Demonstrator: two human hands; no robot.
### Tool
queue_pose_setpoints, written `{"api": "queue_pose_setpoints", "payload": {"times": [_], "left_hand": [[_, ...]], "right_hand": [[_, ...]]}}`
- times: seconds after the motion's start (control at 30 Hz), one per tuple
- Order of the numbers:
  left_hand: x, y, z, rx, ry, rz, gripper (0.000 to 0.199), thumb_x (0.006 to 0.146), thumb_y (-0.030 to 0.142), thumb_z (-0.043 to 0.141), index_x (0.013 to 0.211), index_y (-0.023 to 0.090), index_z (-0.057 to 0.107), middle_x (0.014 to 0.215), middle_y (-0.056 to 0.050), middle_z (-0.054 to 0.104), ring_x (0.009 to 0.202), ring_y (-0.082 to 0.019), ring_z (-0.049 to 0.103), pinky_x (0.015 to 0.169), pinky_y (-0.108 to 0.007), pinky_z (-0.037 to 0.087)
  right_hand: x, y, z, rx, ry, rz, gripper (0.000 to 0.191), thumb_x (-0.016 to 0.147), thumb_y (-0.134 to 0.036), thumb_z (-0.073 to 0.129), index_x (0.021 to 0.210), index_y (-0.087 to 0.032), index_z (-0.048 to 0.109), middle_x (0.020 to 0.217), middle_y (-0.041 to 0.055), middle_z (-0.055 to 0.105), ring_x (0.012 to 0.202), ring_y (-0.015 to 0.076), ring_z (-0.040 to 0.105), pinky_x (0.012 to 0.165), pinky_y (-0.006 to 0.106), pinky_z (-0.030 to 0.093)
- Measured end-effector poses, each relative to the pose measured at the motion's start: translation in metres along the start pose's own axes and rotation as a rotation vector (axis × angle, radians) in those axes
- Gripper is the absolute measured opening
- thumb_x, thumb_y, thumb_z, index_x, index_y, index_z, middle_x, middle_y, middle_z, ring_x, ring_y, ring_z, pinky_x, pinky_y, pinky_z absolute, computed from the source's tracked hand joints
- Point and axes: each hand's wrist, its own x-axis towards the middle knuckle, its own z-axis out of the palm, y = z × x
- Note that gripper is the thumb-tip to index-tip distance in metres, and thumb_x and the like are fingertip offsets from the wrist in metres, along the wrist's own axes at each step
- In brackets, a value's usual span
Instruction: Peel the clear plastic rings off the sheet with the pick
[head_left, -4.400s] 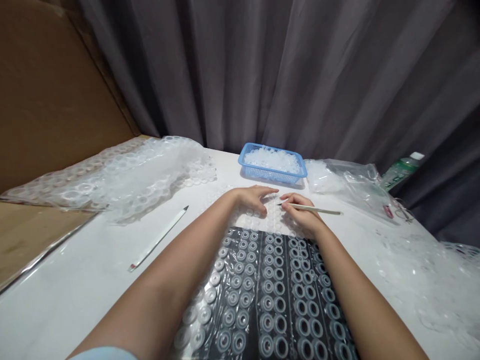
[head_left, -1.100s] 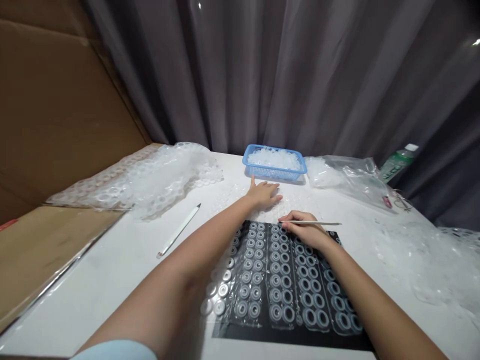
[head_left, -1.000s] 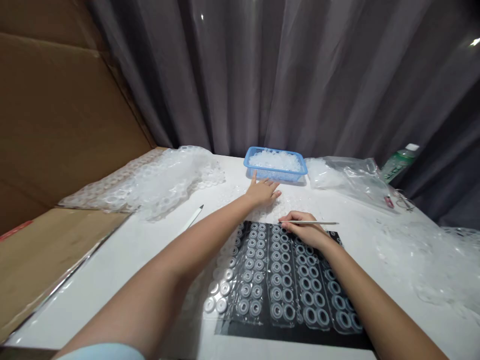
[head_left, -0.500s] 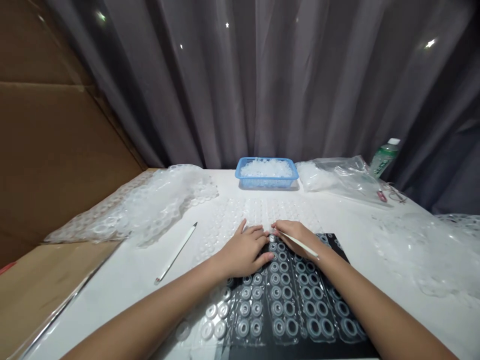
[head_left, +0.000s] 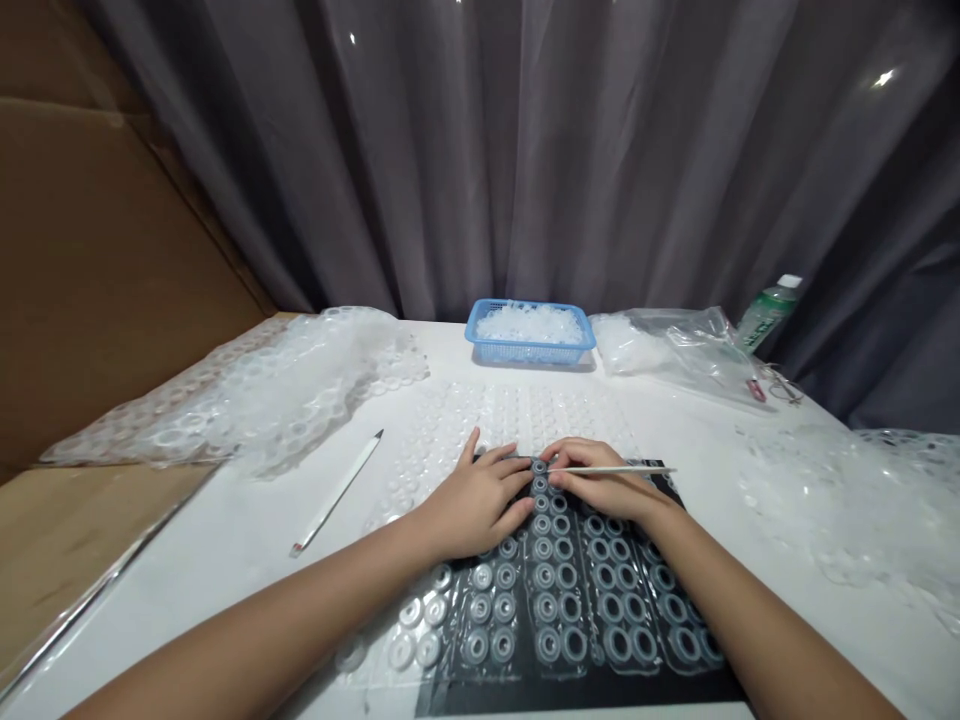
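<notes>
A clear plastic sheet with rows of round rings point(head_left: 546, 575) lies partly over a black board point(head_left: 600, 692). My left hand point(head_left: 480, 500) rests flat on the sheet's left part, fingers spread, its fingertips beside the upper rings. Between the thumb and fingers of my right hand point(head_left: 596, 478) is a thin white stick point(head_left: 630, 469), held nearly level with its tip at a ring near the top of a column. Some rings in the left columns show small discs inside; others to the right look hollow.
A blue basket point(head_left: 530, 352) of small clear pieces stands at the back. Left are bubbly plastic sheets point(head_left: 300, 390), a white pen point(head_left: 337, 492) and cardboard point(head_left: 112, 520). Right are a clear bag point(head_left: 682, 350), a green bottle point(head_left: 769, 312) and more plastic sheeting point(head_left: 862, 500).
The stick in my right hand has swung from a slant to nearly level, and its tip now sits at a ring. My left hand stays on the sheet. The view has shifted slightly.
</notes>
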Motion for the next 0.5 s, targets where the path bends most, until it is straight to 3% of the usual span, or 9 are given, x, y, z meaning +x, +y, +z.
{"api": "queue_pose_setpoints", "payload": {"times": [0.17,0.5], "left_hand": [[0.0003,-0.0008,0.0027,-0.017,0.024,0.014,0.034,0.093,0.038,0.041,0.123,0.026,0.054,0.124,-0.003,0.060,0.128,-0.029,0.040,0.108,-0.062,0.001],[-0.0011,0.0027,0.0036,0.067,0.025,0.056,0.037,0.093,0.040,0.040,0.123,0.022,0.055,0.124,-0.005,0.060,0.126,-0.031,0.041,0.108,-0.062,0.002]], "right_hand": [[0.0007,0.0012,-0.0006,-0.006,-0.002,0.048,0.017,0.085,-0.025,0.055,0.069,-0.019,0.057,0.111,0.0045,0.063,0.102,0.0176,0.059,0.089,0.034,0.044],[0.0002,0.0031,0.0025,-0.150,-0.026,-0.060,0.014,0.087,-0.026,0.055,0.075,-0.020,0.058,0.109,0.0058,0.063,0.099,0.0180,0.060,0.086,0.034,0.045]]}}
